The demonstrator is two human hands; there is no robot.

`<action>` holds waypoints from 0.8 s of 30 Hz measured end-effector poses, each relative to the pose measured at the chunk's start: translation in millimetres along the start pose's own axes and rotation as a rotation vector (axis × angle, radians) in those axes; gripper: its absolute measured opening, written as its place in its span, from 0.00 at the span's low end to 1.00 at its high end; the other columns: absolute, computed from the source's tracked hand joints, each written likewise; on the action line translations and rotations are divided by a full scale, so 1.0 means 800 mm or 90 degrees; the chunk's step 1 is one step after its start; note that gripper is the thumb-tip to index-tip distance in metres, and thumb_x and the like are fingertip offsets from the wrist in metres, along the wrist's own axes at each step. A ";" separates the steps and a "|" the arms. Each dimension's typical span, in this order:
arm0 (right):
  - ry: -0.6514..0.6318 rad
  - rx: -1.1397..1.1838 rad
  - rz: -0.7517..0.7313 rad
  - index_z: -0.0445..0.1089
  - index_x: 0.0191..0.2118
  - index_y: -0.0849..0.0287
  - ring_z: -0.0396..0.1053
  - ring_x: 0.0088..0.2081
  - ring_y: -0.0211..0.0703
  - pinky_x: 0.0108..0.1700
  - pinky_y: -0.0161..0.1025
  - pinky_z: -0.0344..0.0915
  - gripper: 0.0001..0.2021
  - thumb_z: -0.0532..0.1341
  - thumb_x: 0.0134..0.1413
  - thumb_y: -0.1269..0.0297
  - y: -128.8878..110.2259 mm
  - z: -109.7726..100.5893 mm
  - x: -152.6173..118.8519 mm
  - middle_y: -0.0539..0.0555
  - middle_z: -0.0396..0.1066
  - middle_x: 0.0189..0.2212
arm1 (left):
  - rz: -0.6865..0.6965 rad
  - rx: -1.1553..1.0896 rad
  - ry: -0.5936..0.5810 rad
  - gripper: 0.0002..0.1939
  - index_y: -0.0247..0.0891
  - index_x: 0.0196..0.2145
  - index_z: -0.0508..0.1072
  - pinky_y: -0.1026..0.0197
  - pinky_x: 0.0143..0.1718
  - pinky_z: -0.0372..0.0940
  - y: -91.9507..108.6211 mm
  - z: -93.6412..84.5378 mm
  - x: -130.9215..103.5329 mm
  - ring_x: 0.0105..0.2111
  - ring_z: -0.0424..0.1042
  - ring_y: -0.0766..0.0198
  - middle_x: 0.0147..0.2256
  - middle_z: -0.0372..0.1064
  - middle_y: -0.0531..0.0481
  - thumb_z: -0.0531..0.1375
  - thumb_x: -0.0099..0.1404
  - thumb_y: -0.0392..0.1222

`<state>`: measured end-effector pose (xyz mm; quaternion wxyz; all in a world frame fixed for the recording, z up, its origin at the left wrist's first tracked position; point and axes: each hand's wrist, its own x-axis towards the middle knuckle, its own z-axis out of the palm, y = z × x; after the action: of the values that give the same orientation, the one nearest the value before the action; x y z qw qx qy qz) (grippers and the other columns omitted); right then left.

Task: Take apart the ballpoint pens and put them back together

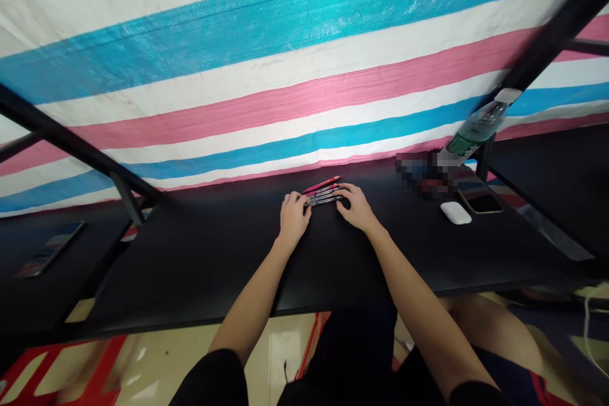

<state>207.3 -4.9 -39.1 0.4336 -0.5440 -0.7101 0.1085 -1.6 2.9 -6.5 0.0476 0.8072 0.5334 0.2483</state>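
Several pens lie side by side in a small row on the black table, some dark with clear parts. A red pen lies along the far edge of the row, slightly askew. At the row's left end, my left hand has its fingers curled round the pen ends. My right hand grips the opposite end, with thumb and fingers bent about the pens. Parts of the pens are hidden under the fingertips of both hands.
On the right of the black table are a white earbud case, a phone and a water bottle. A striped sheet hangs behind. Black metal bars rise at both sides. Another person's leg shows at lower right.
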 end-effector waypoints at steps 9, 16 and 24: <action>-0.032 -0.031 0.009 0.75 0.37 0.56 0.66 0.42 0.52 0.49 0.50 0.63 0.08 0.58 0.54 0.69 -0.004 -0.006 0.002 0.57 0.71 0.37 | -0.020 0.012 -0.048 0.06 0.39 0.39 0.73 0.53 0.45 0.63 0.003 -0.004 -0.001 0.42 0.66 0.54 0.38 0.68 0.46 0.58 0.64 0.35; -0.070 -0.055 -0.007 0.75 0.39 0.56 0.67 0.42 0.52 0.49 0.50 0.61 0.08 0.59 0.56 0.66 -0.002 -0.004 0.000 0.57 0.74 0.38 | -0.023 0.008 -0.057 0.07 0.39 0.40 0.75 0.53 0.45 0.64 0.002 -0.004 -0.004 0.43 0.66 0.54 0.38 0.68 0.45 0.59 0.64 0.38; -0.069 -0.052 -0.009 0.75 0.39 0.55 0.67 0.42 0.52 0.47 0.50 0.61 0.09 0.59 0.55 0.65 0.001 -0.002 0.001 0.57 0.75 0.39 | -0.013 0.002 -0.045 0.09 0.40 0.41 0.77 0.51 0.47 0.65 0.000 -0.001 -0.004 0.44 0.65 0.52 0.40 0.71 0.45 0.58 0.64 0.38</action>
<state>209.0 -4.7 -38.1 0.3724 -0.5493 -0.7406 0.1056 -2.6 0.1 -6.8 0.0674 0.8099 0.5402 0.2185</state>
